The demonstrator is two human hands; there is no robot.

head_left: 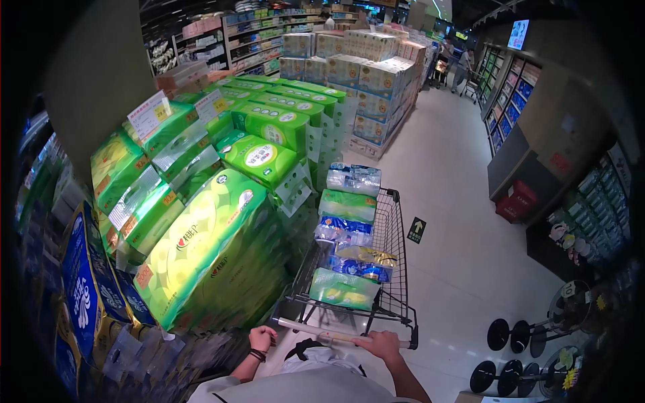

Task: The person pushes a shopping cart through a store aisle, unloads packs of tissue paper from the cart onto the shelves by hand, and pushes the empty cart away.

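My right hand (381, 344) is wrapped round the right part of the handle (322, 331) of a black wire shopping cart (402, 269). My left hand (263, 338), with dark bands at the wrist, hangs just left of the handle, apart from it. Its fingers are curled in and nothing shows in them. In the cart lie several wrapped packs in a row: a green pack (344, 289) nearest me, a blue and yellow one (363, 260), a blue and white one (342, 229), another green one (347, 205) and a clear-wrapped pack (354, 178) at the far end.
Green tissue packs (201, 248) are stacked close along the cart's left side, with price signs (150, 115) on top. Boxed goods (376, 94) stand farther ahead. The pale aisle floor (443, 168) runs forward on the right, past fans (517, 336) and a red box (516, 201). People (462, 67) stand far off.
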